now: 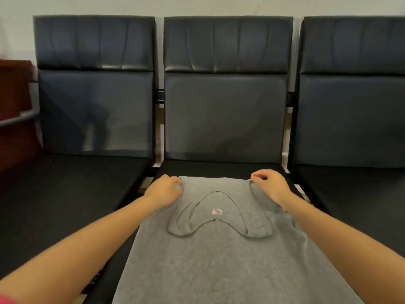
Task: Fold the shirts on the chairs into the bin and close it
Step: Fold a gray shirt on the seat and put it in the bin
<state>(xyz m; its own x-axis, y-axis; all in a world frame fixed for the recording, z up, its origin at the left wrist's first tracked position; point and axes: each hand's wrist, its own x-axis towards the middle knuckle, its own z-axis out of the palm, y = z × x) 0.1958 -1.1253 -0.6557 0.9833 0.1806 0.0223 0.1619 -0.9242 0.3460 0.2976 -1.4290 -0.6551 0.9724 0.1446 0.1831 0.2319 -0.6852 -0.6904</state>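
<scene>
Grey shirt [219,255] lies flat on the middle chair [223,119] seat, collar away from the person. Left hand [164,189] pinches its far left corner, right hand [270,185] pinches the far right corner; both grips closed on fabric.

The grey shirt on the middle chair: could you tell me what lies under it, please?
The grey shirt lies spread on the middle chair's black seat, which shows only past its far edge. Whatever else is beneath is covered. Left hand and right hand pinch its far corners.
</scene>
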